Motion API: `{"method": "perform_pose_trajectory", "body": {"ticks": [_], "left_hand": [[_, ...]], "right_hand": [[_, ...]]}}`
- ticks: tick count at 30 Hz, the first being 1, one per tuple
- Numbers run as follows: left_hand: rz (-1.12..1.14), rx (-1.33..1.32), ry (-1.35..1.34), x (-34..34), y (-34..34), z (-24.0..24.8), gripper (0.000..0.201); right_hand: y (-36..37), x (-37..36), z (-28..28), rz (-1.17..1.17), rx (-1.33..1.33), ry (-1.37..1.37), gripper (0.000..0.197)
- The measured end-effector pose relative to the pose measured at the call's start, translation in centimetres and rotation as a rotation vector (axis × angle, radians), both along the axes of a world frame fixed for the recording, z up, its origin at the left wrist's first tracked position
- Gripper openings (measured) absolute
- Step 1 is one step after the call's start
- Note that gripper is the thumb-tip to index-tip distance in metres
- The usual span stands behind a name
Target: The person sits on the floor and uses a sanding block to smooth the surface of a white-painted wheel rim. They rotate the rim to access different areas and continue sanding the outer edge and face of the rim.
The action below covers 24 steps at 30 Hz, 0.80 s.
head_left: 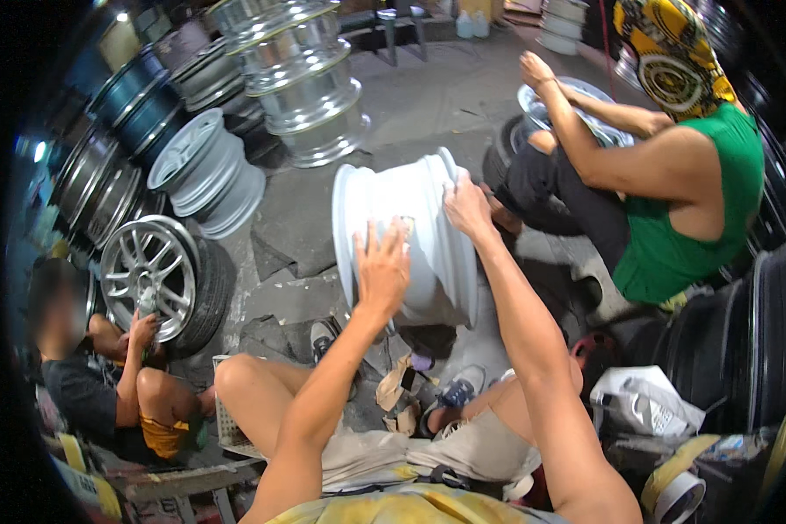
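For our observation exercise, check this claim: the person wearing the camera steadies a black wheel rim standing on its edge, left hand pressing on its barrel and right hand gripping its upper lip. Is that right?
Not quite: the wheel rim is white, not black, as the head view shows. The rest holds: it stands on its edge, the left hand pressing on its barrel and the right hand gripping its upper lip.

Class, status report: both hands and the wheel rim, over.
Left hand flat on white wheel rim. Right hand grips its upper edge. Rim upright, nothing blocking.
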<state>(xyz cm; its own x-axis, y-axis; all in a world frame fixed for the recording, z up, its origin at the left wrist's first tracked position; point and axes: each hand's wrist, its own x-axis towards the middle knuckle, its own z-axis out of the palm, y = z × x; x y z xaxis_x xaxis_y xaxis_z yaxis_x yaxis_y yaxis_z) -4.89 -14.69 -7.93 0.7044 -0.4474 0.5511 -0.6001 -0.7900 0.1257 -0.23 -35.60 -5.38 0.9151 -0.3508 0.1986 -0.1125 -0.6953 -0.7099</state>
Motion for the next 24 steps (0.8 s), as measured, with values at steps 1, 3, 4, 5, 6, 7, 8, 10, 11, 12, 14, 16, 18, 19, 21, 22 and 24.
{"method": "perform_pose_trajectory", "body": {"ticks": [1, 3, 4, 5, 6, 7, 8, 10, 11, 12, 14, 16, 18, 19, 21, 22, 24], "left_hand": [[-0.012, -0.016, -0.012, -0.5, 0.5, 0.4, 0.041], [0.015, 0.038, 0.049, 0.9, 0.7, 1.5, 0.041], [0.046, 0.048, 0.063, 2.2, 0.1, 2.2, 0.042], [0.077, 0.057, 0.076, 2.9, -0.3, 2.8, 0.043], [0.034, -0.023, 0.044, 1.8, -0.9, 1.6, 0.042], [0.000, -0.034, 0.016, 0.4, -1.3, 0.6, 0.042], [-0.021, -0.031, -0.012, -1.1, -0.3, -0.5, 0.042], [-0.034, -0.002, -0.027, -1.1, 0.3, -0.3, 0.042], [-0.029, 0.023, -0.022, -0.1, 0.2, 0.7, 0.042], [0.002, 0.051, -0.018, 0.7, 0.6, 1.6, 0.041], [0.031, 0.111, 0.042, 3.0, -0.1, 3.0, 0.042], [-0.012, 0.106, -0.078, 2.8, -0.8, 4.2, 0.035], [-0.204, 0.255, 0.454, 3.2, 0.3, 7.6, 0.034], [-0.299, 0.338, 0.722, 3.4, 1.4, 9.8, 0.035], [-0.503, 0.051, 0.859, 4.3, 4.6, 13.0, 0.042], [-0.485, -0.047, 0.729, 4.8, 5.4, 13.8, 0.042], [-0.412, -0.131, 0.474, 6.2, 6.3, 14.6, 0.045]], "right_hand": [[0.2, 0.1, 0.4, 0.020, 0.011, 0.002, 0.043], [1.1, -0.5, 0.7, -0.009, -0.004, -0.027, 0.038], [1.1, -0.4, 0.7, -0.014, -0.056, -0.027, 0.039], [1.2, -0.4, 0.6, 0.000, -0.042, -0.034, 0.038], [0.6, -0.5, 0.0, 0.000, -0.041, -0.015, 0.039], [-0.4, -0.5, -0.3, -0.015, -0.039, 0.000, 0.040], [-0.1, -0.7, 0.1, -0.015, 0.006, 0.011, 0.039], [0.5, -0.8, 0.3, -0.019, 0.049, 0.020, 0.039], [0.4, -0.8, 0.1, -0.026, 0.043, 0.012, 0.039], [1.1, -0.8, 0.6, -0.038, 0.032, 0.002, 0.039], [0.9, -0.6, 0.7, -0.024, 0.035, -0.004, 0.039], [0.5, -0.9, 0.4, -0.028, 0.024, -0.001, 0.039], [0.4, -1.4, 0.2, -0.035, 0.002, -0.007, 0.037], [0.6, -1.8, 0.3, -0.045, -0.001, -0.022, 0.036], [1.1, -1.7, 0.6, -0.031, -0.011, -0.019, 0.035], [1.3, -1.8, 0.9, -0.028, -0.011, -0.034, 0.035], [0.9, -1.7, 0.6, -0.041, -0.044, -0.118, 0.032]]}}
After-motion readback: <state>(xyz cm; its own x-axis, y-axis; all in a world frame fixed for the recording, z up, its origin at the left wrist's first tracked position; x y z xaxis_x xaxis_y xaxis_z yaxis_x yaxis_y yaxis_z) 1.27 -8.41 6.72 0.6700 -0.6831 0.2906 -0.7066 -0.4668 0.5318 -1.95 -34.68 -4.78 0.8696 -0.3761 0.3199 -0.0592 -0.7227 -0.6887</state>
